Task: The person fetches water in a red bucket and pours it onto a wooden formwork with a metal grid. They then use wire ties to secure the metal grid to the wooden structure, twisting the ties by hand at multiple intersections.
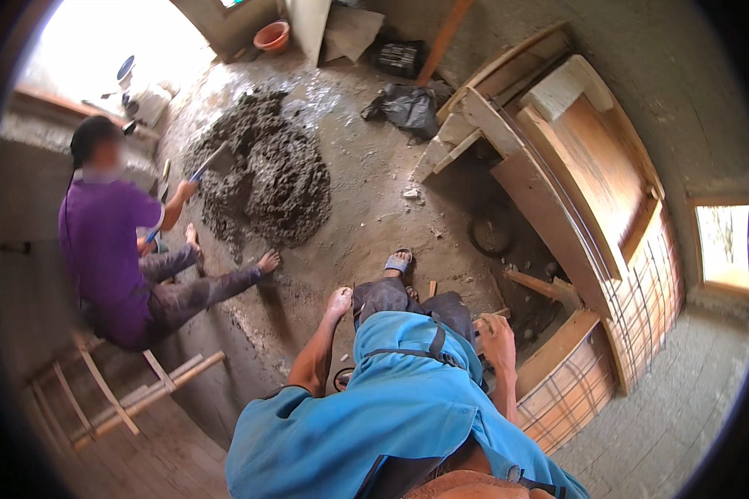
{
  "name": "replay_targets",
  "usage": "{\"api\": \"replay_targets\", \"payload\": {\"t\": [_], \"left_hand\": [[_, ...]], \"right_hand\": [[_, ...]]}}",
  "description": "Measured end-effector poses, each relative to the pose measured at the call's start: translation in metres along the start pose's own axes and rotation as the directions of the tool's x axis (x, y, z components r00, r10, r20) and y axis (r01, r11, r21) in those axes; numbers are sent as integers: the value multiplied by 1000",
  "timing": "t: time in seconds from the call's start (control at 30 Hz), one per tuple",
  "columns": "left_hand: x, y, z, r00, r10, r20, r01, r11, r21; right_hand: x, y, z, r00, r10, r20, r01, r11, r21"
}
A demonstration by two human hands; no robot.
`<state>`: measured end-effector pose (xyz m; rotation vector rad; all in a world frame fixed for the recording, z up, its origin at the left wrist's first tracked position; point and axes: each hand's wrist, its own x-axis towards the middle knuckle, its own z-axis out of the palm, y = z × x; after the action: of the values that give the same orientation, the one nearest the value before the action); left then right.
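Observation:
My left hand (339,303) hangs at my left side with its fingers curled in and nothing visible in them. On the other side, my right hand (497,339) is beside my right thigh, fingers bent but apart, next to small wooden pieces on the ground. Ahead to the left lies a heap of wet grey mortar (283,179), apart from both hands. A person in a purple shirt (108,241) sits to its left, holding a blue-shafted tool (198,175) whose flat grey head (220,160) reaches the heap's edge.
A curved wooden formwork (587,166) with steel bars (641,291) rises on the right. A tyre-like ring (491,229) lies beneath it. Black plastic bags (404,108) and an orange basin (272,37) are farther back. A wooden ladder (116,399) stands at the lower left.

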<state>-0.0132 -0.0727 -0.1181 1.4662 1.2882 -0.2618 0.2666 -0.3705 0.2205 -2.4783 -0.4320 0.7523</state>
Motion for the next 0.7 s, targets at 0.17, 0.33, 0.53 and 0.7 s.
{"api": "replay_targets", "payload": {"t": [0.17,0.33,0.53,0.7], "left_hand": [[-38,-13,18,997,-74,-26,68,979,-195],[-94,-43,19,993,101,-54,-105,991,-77],[-135,-86,14,956,-293,-33,280,938,-204],[-106,-77,-1,914,-403,-34,365,858,-360]], "right_hand": [[27,-6,3,961,-209,181,220,974,-46],[80,-17,14,925,-332,185,358,924,-133],[120,-49,37,892,-368,264,395,917,-57],[192,-119,87,682,-428,592,593,799,-105]]}}
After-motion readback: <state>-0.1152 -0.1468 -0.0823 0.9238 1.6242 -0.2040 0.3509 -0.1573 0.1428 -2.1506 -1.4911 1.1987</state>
